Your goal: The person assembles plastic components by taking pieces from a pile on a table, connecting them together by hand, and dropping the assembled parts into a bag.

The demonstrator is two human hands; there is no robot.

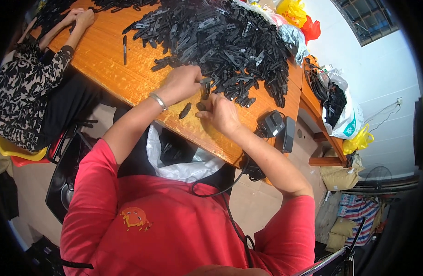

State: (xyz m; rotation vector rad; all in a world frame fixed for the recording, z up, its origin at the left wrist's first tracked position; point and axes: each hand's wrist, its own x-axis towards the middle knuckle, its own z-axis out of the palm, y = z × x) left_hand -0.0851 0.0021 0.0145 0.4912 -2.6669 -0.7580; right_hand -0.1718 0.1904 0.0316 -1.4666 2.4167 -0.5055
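Note:
My left hand [183,83], with a metal bracelet at its wrist, pinches a small black plastic piece [206,89] over the table's near edge. My right hand [222,112] is closed at the lower end of the same piece, its fingertips partly hiding it. The piece's exact kind is too small to tell. A loose black piece [185,111] lies on the wood just below my left hand. Beyond both hands spreads a large heap of similar narrow black pieces [216,39].
An open white bag [188,171] hangs below the table [147,80] at my lap. Black power adapters [272,123] with cables sit at the right corner. Another person [30,92] works at the left. A stuffed white bag [347,108] and yellow bags stand to the right.

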